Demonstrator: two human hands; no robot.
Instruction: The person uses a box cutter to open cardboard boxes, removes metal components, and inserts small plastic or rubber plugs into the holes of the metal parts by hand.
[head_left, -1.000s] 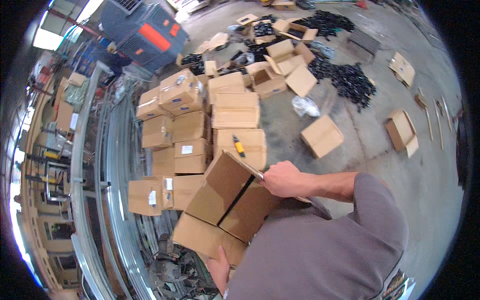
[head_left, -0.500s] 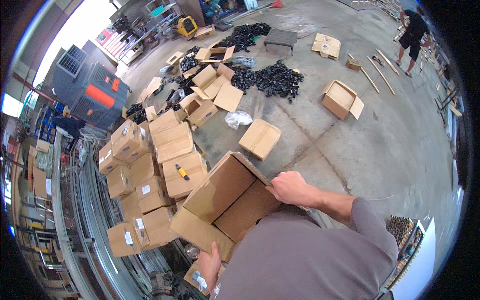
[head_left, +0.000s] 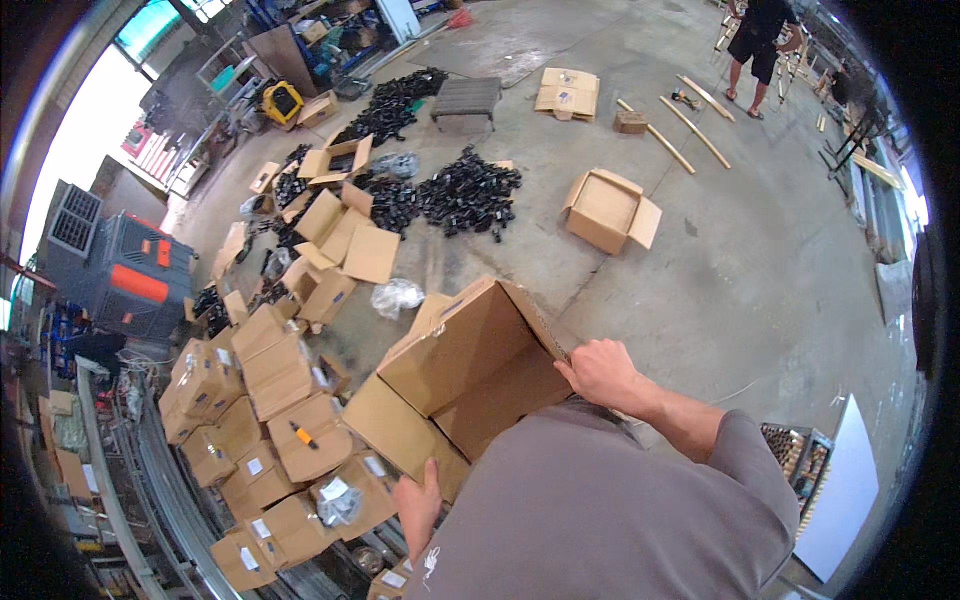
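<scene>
1. An open cardboard box is held tilted between the two hands, close in front of the grey shirt; whether it touches the shirt cannot be told.
2. Its open mouth faces up and back toward the person, so the inside walls show; the longest visible inner edge runs from near left to far right; the shirt covers part of the box, so its true long axis is uncertain.
3. One flap spreads out to the near left; the left hand has its grip on that flap, thumb on top, fingers hidden.
4. The right hand has a closed grip on the rim at the right.
5. Stacked cartons stand to the left, several bearing a white label; the writing is too small to read; a yellow-and-black cutter lies on one carton.
6. A flattened carton on the far floor bears dark print, too small to make out; the shirt carries a white emblem at near left.
</scene>
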